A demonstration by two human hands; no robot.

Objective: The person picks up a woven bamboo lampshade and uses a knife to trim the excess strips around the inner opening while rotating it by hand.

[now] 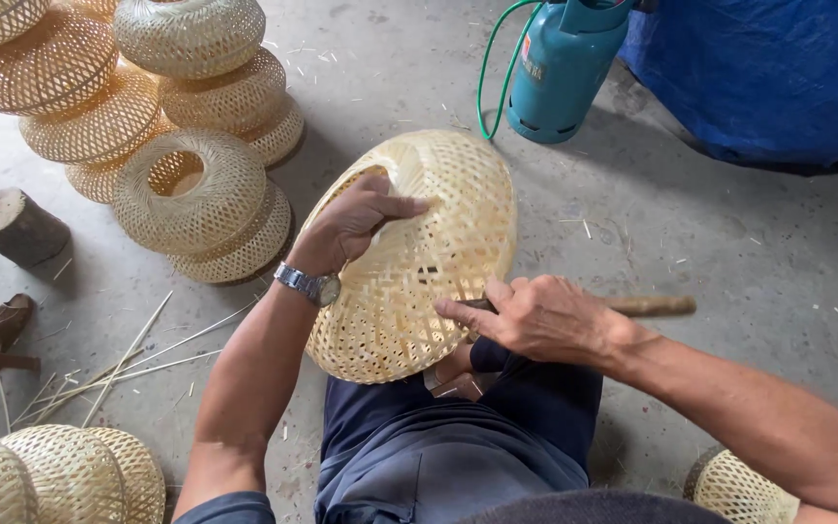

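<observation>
I note left hand [356, 225] gripping the basket [429, 262] rim, right hand [535, 315] clenched on a tool [652, 307]; a slip risks splitting the weave.

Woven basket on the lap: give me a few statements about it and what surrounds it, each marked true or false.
1. The left hand grips the woven basket at its opening. True.
2. The right hand is empty. False: it holds a wooden-handled tool against the basket.
3. A teal gas cylinder stands on the floor beyond the basket. True.
4. The left wrist is bare. False: it wears a metal wristwatch.
5. Finished baskets are stacked at upper left. True.
</observation>
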